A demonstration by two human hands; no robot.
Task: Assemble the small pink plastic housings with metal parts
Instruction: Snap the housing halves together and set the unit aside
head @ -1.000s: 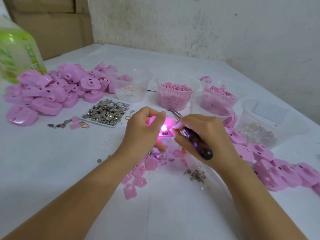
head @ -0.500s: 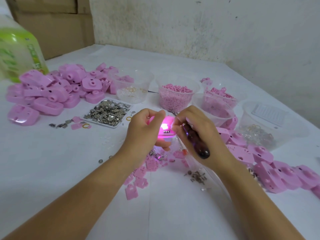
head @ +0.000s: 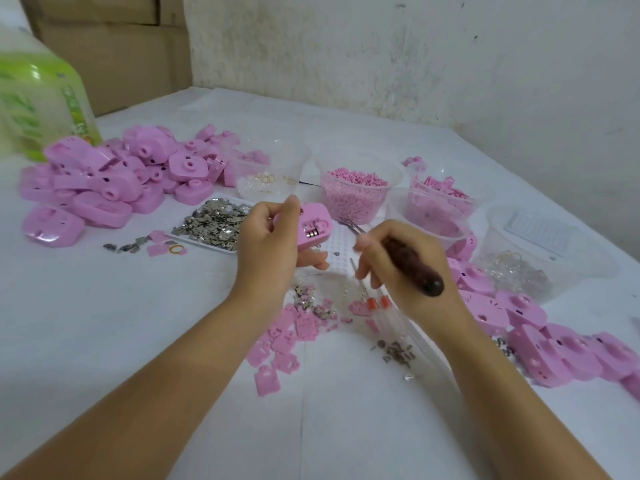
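Right hand point(head: 393, 284) and tool point(head: 410, 264) now clear of housing point(head: 313, 226).
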